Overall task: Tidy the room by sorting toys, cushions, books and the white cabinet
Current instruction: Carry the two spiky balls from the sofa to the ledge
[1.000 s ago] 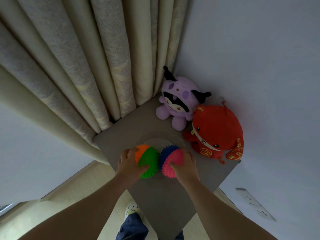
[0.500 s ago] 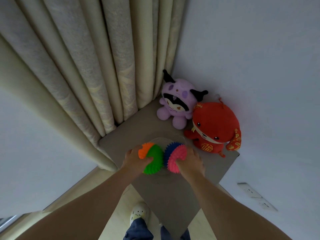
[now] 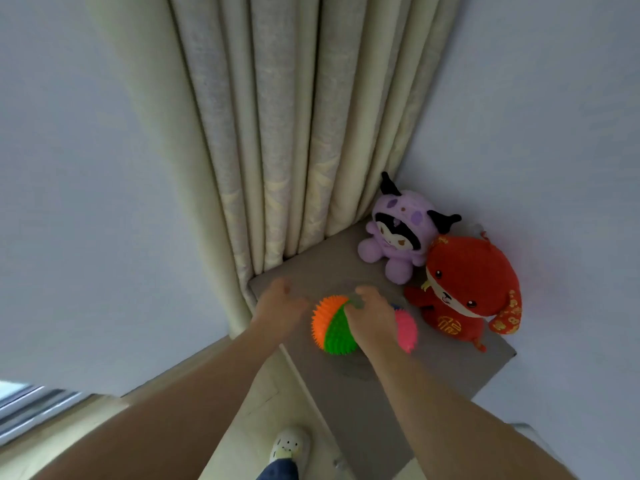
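Two spiky balls lie side by side on the cabinet top (image 3: pixel 450 372), in a faint clear round dish. My left hand (image 3: pixel 280 306) hovers just left of the orange and green ball (image 3: pixel 329 327), fingers relaxed and off it, slightly blurred. From above, my right hand (image 3: pixel 372 317) covers most of the pink and blue ball (image 3: pixel 406 332). Its fingers curl down over that ball and its fingertips touch the top of the green one. A purple horned plush (image 3: pixel 398 237) and a red plush (image 3: pixel 467 289) sit at the back right against the wall.
Cream curtains (image 3: pixel 277 133) hang behind the cabinet's back left edge. Plain walls close in on the left and right. Below, pale floor shows with my shoe (image 3: pixel 289 446) next to the cabinet's front corner.
My left hand let go of the orange and green ball and moved left. My right hand shifted left over the pink and blue ball, reaching the green one. The view swung left.
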The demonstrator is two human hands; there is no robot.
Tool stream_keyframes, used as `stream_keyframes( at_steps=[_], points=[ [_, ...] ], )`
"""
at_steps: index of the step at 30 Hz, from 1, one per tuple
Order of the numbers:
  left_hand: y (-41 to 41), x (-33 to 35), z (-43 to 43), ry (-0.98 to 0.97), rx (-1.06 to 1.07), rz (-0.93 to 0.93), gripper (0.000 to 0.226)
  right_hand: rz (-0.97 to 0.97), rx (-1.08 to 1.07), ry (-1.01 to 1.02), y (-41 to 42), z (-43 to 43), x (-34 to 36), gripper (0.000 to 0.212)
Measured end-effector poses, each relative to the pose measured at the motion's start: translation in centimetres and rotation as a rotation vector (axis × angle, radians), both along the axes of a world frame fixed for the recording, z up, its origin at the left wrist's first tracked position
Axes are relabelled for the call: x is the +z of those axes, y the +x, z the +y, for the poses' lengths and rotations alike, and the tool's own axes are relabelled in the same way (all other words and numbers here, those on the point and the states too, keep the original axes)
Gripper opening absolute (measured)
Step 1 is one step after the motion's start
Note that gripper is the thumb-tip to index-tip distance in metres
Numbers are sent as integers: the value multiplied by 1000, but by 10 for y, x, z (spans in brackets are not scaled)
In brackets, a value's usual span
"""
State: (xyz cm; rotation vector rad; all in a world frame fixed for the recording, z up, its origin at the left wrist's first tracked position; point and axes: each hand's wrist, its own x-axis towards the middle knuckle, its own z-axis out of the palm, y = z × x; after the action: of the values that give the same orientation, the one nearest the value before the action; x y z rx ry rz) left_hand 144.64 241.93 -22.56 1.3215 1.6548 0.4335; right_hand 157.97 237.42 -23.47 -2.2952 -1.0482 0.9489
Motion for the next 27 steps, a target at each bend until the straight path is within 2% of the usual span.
stream_keyframes(
  at_steps=[6, 9, 12, 15, 21, 27],
  points=[
    [-26, 43, -44, 100, 278, -140, 40, 101, 217, 128, -25, -4, 29, 39],
    [-46, 58, -75, 118, 407, -202, 36, 245, 310, 166, -43, -16, 44, 36],
    [-74, 75, -116, 165, 625, -286, 33, 306, 464, 198, -76, -30, 61, 25],
    [-123, 94, -174, 246, 833, -296, 28, 370, 623, 203, -137, -60, 74, 10],
    [-219, 114, -300, 342, 1122, -318, 15, 433, 968, 155, -261, -144, 102, 17],
    [-334, 129, -456, 441, 1471, -240, 9, 538, 1301, 91, -415, -286, 120, 18]
  ],
)
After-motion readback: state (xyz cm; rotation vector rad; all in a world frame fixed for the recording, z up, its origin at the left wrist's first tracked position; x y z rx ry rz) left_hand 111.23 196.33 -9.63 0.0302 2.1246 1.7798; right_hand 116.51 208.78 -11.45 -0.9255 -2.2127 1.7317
